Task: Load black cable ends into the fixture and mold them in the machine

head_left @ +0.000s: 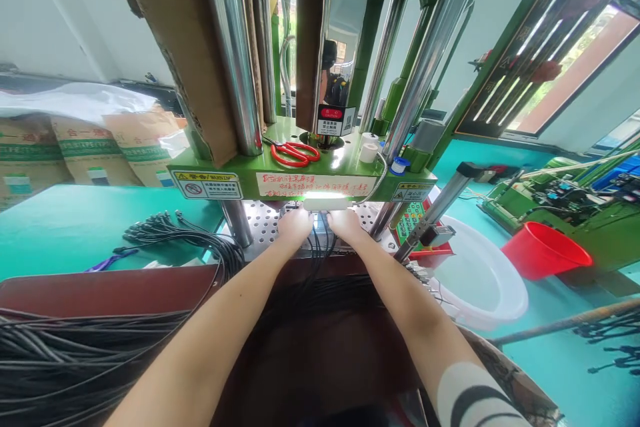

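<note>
Both hands, left hand (pixel 296 224) and right hand (pixel 346 224), are in at the work area, close together, either side of a few black cables (pixel 320 245). Fingertips lost under the light bar (pixel 327 204) and its glare; can't tell if either is gripping or how wide the fingers are. Cables sit between the hands, over the front of the perforated plate (pixel 260 222), trailing down toward the person. Reads as close handwork at the cable ends, ends themselves not visible. Judgement: any next move calls for small, steady finger work and keeping wrists low, since the green press plate (pixel 340 162) is right overhead with a hot-surface label (pixel 336 122) above it. Red-handled scissors (pixel 295 155) lie on top of that plate, left of the label. Further out: tied cable bundle (pixel 193 235) on the left, keypad (pixel 411 222) and white tub (pixel 515 290) on the right.
</note>
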The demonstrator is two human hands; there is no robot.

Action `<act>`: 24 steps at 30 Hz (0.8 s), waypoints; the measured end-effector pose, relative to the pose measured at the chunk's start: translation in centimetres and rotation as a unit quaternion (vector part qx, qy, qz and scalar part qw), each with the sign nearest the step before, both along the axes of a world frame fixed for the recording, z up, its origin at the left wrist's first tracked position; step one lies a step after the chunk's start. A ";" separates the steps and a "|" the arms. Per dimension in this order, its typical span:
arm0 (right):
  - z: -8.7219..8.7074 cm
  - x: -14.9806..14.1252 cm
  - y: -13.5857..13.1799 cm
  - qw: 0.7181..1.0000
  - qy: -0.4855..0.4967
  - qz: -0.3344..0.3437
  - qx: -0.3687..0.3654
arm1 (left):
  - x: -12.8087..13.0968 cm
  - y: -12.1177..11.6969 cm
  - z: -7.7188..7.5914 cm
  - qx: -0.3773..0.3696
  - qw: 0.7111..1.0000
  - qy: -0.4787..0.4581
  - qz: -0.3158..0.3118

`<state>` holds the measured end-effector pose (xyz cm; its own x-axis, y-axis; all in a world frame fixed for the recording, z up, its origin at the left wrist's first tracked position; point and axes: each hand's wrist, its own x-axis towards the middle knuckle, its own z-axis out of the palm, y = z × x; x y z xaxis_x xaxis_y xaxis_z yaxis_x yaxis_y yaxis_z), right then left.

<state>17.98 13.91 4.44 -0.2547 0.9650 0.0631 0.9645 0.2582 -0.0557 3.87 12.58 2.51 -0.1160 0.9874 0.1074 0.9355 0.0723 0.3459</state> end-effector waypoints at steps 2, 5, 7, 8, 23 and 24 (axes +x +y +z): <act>0.1 -0.4 -0.1 1.000 -0.007 0.007 -0.001 | 0.1 0.2 -0.2 -0.008 1.000 0.000 0.001; 0.0 -0.9 0.1 1.000 -0.012 0.010 -0.002 | -0.1 0.3 -0.8 -0.004 1.000 0.004 -0.007; -0.3 -1.1 0.2 1.000 -0.012 0.008 -0.004 | -0.1 0.4 -1.1 0.002 1.000 0.008 -0.013; -0.4 -1.1 0.3 1.000 -0.011 0.006 -0.005 | -0.1 0.4 -1.1 0.005 1.000 0.010 -0.015; -0.7 -2.1 0.5 0.999 -0.002 0.040 0.015 | 1.7 -0.9 0.0 0.033 0.994 0.025 -0.100; -1.0 -2.2 0.5 0.999 -0.005 0.038 0.015 | 1.7 -0.7 -0.1 0.033 0.994 0.025 -0.100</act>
<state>15.77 14.43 3.43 -0.3280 0.9405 0.0891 0.9425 0.3321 -0.0364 5.57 11.86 2.38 0.0892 0.9807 0.1738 0.9451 -0.1384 0.2961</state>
